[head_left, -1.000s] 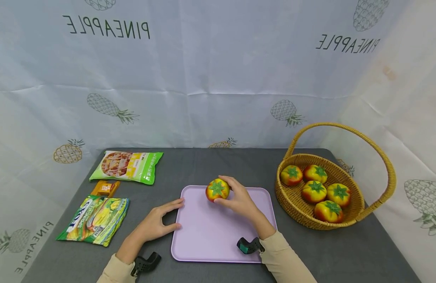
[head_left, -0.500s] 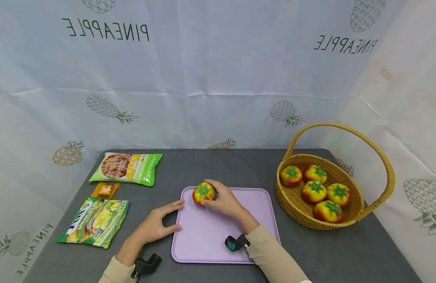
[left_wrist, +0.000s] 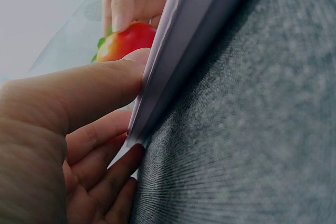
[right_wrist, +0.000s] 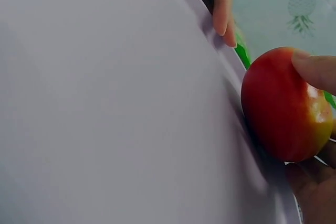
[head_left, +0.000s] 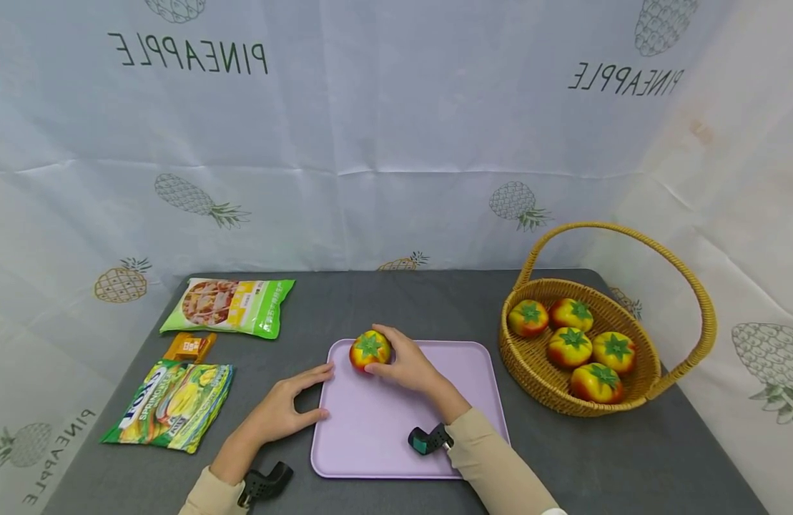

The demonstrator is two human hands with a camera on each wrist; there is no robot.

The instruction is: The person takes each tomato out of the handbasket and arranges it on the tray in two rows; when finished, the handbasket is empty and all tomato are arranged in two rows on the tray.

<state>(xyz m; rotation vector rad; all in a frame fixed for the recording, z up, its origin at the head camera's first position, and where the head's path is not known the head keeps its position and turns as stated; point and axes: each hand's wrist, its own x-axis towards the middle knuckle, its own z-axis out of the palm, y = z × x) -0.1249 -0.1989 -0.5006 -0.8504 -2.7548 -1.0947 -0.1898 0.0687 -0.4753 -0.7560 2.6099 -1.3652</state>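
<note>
A round red-and-yellow fruit (head_left: pixel 370 349) with a green leafy cap is at the far left corner of the lilac tray (head_left: pixel 396 436). My right hand (head_left: pixel 405 365) holds this fruit from its right side, thumb in front and fingers behind. The right wrist view shows the fruit (right_wrist: pixel 281 106) close to the tray's raised rim. My left hand (head_left: pixel 280 408) rests at the tray's left edge with thumb and fingers spread along it. In the left wrist view the left thumb (left_wrist: pixel 105 93) touches the outside of the rim, and the other fingers lie loosely extended.
A wicker basket (head_left: pixel 518 357) with a tall handle stands on the right, with several similar fruits (head_left: pixel 570 347) inside. On the left lie a green-and-white food bag (head_left: pixel 235 306), a small orange packet (head_left: pixel 190 347) and a green-yellow packet (head_left: pixel 171 404). A pineapple-print curtain (head_left: pixel 396 129) hangs behind.
My right hand has carried the fruit leftward over the tray to its far left corner, and has stayed there over the last half second. The left hand has kept its place at the rim.
</note>
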